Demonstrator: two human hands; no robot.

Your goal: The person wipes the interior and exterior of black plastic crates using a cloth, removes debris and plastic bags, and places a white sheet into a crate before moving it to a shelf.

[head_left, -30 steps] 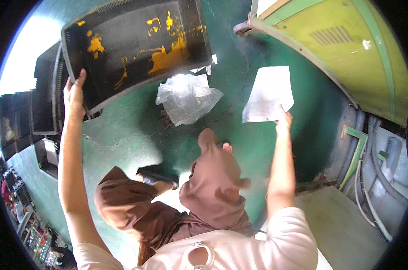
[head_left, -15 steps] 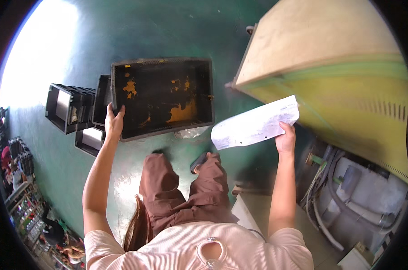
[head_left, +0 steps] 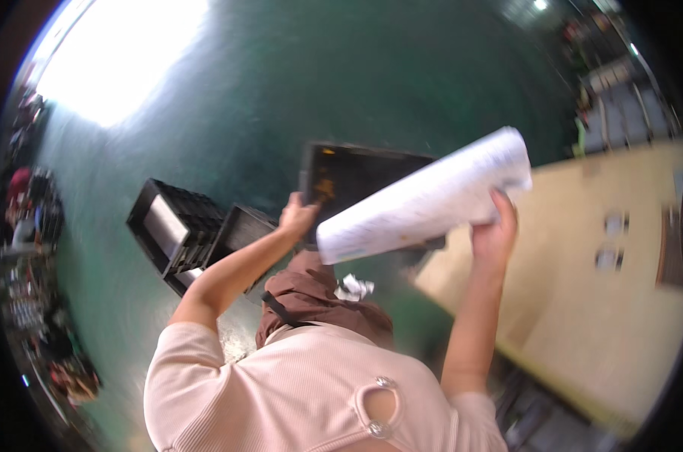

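My left hand (head_left: pixel 298 218) grips the left rim of a black plastic crate (head_left: pixel 368 175), which has orange-brown patches on its inside. In front of the crate's right and lower part, my right hand (head_left: pixel 497 228) holds a white paper sheet (head_left: pixel 424 200) by its right end, thumb on top. The paper bends in a curve and bears faint writing. It hides much of the crate, including most of its right side. Motion smears the picture somewhat.
Black crates (head_left: pixel 177 226) stand on the green floor (head_left: pixel 341 83) to the left, one with a pale inside. A large cream-coloured surface (head_left: pixel 568 286) fills the right. Crumpled white material (head_left: pixel 354 287) lies near my legs. Cluttered shelving (head_left: pixel 25 294) lines the far left.
My view has swung, so the standing crates and the cream surface appear shifted. The paper has come across in front of the held crate. Both hands keep their holds.
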